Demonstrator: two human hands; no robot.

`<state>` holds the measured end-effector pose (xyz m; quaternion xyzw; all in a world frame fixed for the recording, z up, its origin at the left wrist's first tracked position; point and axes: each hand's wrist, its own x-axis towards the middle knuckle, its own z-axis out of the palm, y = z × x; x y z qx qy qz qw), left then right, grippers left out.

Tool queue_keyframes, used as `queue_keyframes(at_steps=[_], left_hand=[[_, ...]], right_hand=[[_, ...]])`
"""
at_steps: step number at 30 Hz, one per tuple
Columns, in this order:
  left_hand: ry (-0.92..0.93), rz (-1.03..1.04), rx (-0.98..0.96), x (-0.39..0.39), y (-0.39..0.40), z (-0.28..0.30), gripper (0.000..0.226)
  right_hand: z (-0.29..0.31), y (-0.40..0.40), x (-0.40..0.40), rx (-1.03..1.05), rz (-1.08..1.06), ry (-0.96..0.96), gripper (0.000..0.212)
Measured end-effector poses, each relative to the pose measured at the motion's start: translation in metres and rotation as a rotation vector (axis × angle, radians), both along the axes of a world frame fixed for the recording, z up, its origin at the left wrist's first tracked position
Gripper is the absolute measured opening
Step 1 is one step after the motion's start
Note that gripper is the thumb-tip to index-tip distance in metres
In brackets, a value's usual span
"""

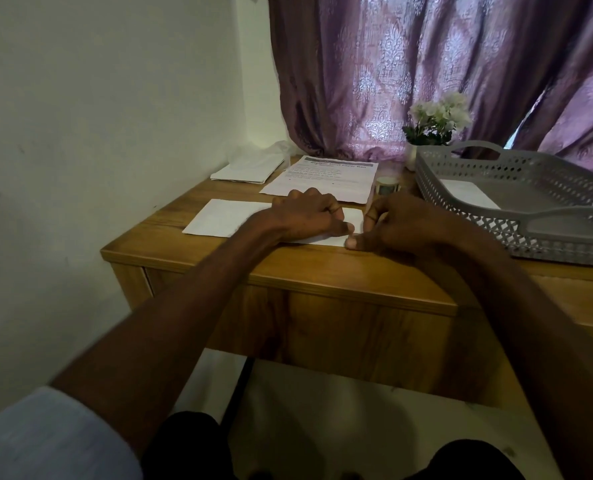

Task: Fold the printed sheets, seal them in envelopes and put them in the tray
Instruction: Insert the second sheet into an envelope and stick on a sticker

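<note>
While we lean over the wooden desk [170, 233], our left hand [309, 216] rests on the white folded sheet [226, 218] lying flat near the front edge; its fingers are curled, knuckles up, with the thumb stretched along the paper towards the sheet's right end; our right hand [397, 225] sits just beside it, fingers curled inward and the thumb tip pressed down at the sheet's near right corner, so the two thumbs almost meet; whether the right fingers pinch the paper's edge or merely touch it, we cannot tell; most of the sheet reaches out to the left of our left fingers; just beyond the left knuckles lies a printed sheet [326, 180] with a coloured heading, flat and unfolded; farther off, beyond and left of those fingers, a small pile of white envelopes [246, 171] lies by the wall, partly under clear wrapping; just past our right fingers stands a small roll of tape [387, 185]; to the right of the right hand sits the grey perforated tray [468, 164], with one white envelope [468, 194] lying inside it; behind the tray stands a little vase of white flowers [438, 121] against the purple curtain [374, 74].
</note>
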<state>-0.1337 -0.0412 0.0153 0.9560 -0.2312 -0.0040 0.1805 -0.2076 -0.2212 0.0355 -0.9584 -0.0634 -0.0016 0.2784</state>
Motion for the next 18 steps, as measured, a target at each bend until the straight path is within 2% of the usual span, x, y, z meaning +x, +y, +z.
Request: queue_keyframes(at_steps=[4, 8, 12, 15, 18], left_hand=[[0.000, -0.007, -0.026, 0.001, 0.000, -0.001, 0.027], [-0.032, 0.011, -0.009, 0.001, -0.001, -0.002, 0.023], [-0.074, 0.014, -0.009, 0.002, 0.000, -0.005, 0.023], [-0.155, -0.004, -0.152, 0.000, 0.003, -0.011, 0.025], [-0.370, -0.029, -0.391, -0.004, 0.004, -0.015, 0.026]], right_hand=[[-0.005, -0.005, 0.001, 0.080, -0.010, -0.070, 0.036], [-0.010, -0.002, 0.002, 0.052, -0.044, -0.090, 0.021], [-0.009, -0.010, 0.002, 0.140, -0.072, -0.077, 0.010], [-0.020, -0.006, 0.001, 0.255, -0.172, -0.194, 0.015], [-0.034, 0.000, 0.005, 0.133, -0.245, -0.355, 0.028]])
